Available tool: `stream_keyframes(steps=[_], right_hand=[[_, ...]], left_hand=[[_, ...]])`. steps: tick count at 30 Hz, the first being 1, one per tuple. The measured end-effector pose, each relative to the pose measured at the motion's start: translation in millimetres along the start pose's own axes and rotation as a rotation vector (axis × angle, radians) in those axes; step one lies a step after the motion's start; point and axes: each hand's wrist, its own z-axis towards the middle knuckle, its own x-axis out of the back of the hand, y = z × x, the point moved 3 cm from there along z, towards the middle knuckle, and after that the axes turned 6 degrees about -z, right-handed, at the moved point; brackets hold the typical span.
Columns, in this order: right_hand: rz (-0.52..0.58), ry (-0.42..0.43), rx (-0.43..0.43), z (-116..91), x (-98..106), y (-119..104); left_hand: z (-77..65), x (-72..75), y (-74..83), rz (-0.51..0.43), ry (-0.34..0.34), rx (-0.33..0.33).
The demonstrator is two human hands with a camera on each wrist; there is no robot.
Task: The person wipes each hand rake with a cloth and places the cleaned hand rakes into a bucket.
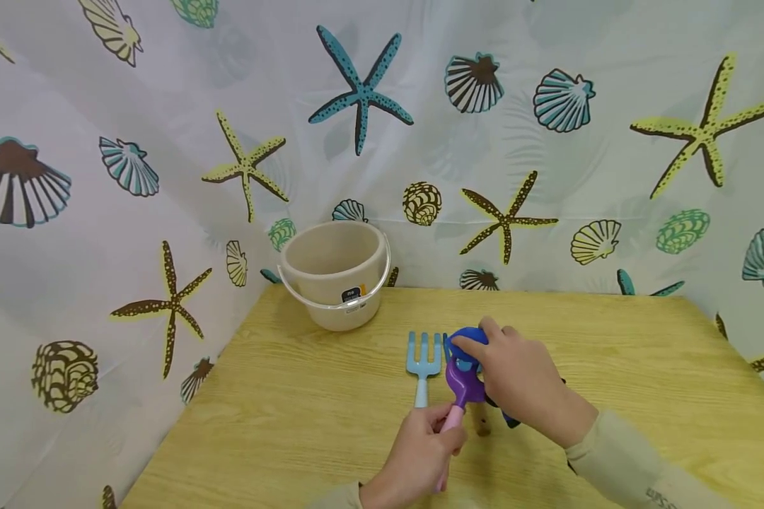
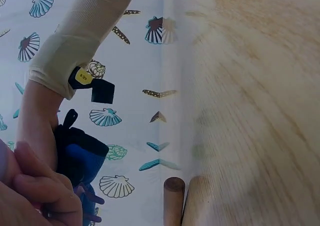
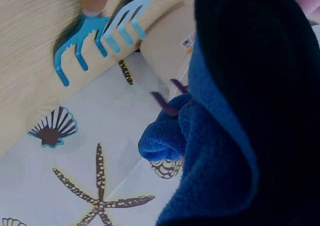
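My left hand [image 1: 420,445] grips the pink handle [image 1: 453,418] of a small purple hand rake [image 1: 463,382], raised over the table. With my right hand [image 1: 522,371] I hold a fuzzy blue cloth [image 1: 467,344] with black parts against the rake's head. In the right wrist view the cloth [image 3: 215,151] bunches around the purple tines [image 3: 165,103], and most of my right hand is hidden behind it. A light blue hand fork [image 1: 424,364] lies beside my left hand. Just right of it is a teal rake [image 3: 80,38] with a wooden handle [image 1: 482,420], partly covered in the head view.
A beige bucket [image 1: 340,314] with a clear handle stands at the back left of the wooden table [image 1: 293,396]. A white curtain [image 1: 420,106] printed with starfish and shells hangs behind the table and along its sides.
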Motion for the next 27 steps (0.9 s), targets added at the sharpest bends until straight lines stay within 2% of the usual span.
stream_keyframes(steps=[6, 10, 15, 24, 27], right_hand=[[0.038, -0.017, 0.123, -10, 8, -25], [0.048, -0.026, 0.106, -10, 11, -29], [0.084, -0.061, 0.01, 2, 9, -10], [0.425, -0.287, -0.058, 10, 2, 31], [0.467, -0.317, -0.103, 8, 0, 35]], left_hand=[[5.6, 4.2, -1.6, 0.024, 0.021, -0.006], [5.5, 5.2, -0.7, 0.039, 0.012, -0.006], [1.1, 3.2, 0.7, 0.029, -0.01, 0.0], [-4.8, -0.2, -4.7, 0.021, -0.022, 0.066], [-5.4, -0.6, -4.9, 0.02, -0.016, 0.073]])
